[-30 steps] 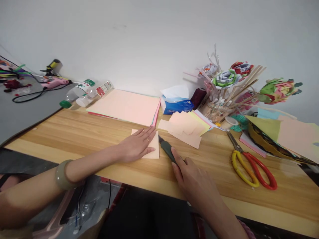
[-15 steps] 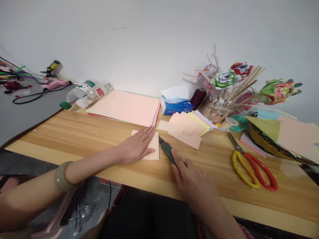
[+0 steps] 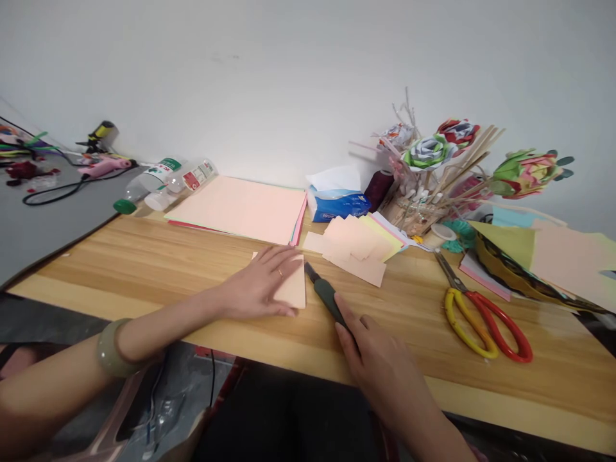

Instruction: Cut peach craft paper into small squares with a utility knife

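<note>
L hand [image 3: 257, 285] spread over sm. paper [image 3: 296, 287], prob. touching; R hand [image 3: 378, 356] grips grn cutter [image 3: 328, 298].

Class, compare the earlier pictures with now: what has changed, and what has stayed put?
The left hand has shifted slightly leftward, its thumb spreading toward the near edge of the pale paper. Nothing visibly taken up or let go. The right hand still holds the green-handled knife; the scissors lie as before.

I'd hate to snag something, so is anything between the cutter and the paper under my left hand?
Nothing visible: the cutter in your right hand ends close beside the paper, near its far right corner.
</note>
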A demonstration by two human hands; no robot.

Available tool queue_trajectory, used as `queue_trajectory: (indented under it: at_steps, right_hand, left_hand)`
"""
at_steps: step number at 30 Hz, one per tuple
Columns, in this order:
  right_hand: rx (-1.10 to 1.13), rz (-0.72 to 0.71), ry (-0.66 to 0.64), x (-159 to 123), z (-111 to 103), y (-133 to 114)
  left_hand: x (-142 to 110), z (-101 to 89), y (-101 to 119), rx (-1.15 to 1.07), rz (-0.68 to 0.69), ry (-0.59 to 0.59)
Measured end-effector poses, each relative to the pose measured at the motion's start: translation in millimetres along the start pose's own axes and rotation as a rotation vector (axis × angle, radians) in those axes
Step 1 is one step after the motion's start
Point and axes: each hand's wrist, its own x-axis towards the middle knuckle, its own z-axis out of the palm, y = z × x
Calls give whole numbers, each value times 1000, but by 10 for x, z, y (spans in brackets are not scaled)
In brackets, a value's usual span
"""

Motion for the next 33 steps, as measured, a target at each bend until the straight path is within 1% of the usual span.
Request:
queue_trajectory:
  at_steps: [2, 7, 13, 15, 19, 21, 23, 26, 29, 31, 33]
  right_hand:
    - [73, -22, 2, -17, 4, 22]
    - [188, -32, 0, -56, -8, 52]
    - [204, -55, -9, -103, 2, 80]
    - [206, -59, -21, -108, 0, 82]
    - [212, -61, -45, -85, -27, 70]
    - [194, -49, -54, -66, -41, 57]
    - [166, -37, -55, -50, -47, 43]
    - [107, -23, -34, -36, -34, 18]
    - [45, -15, -2, -26, -11, -10]
    - [16, -14, 8, -20, -2, -27]
    - [-11, -8, 19, -18, -2, -42]
  left_hand:
    - [-28, -9, -1, -58, 13, 22]
    - [-70, -29, -30, -229, -51, 51]
    - [-48, -65, -99, -493, -118, 78]
    - [-37, -62, -108, -563, -132, 113]
    - [-32, -46, -108, -683, -21, 227]
    - [-35, -47, -105, -730, 19, 246]
    - [-40, -62, -100, -767, 23, 246]
    - [-48, -102, -92, -800, 22, 244]
    - [-50, -118, -92, -784, 21, 220]
    - [-40, -90, -96, -709, -22, 205]
    - [-22, -32, -98, -534, -84, 174]
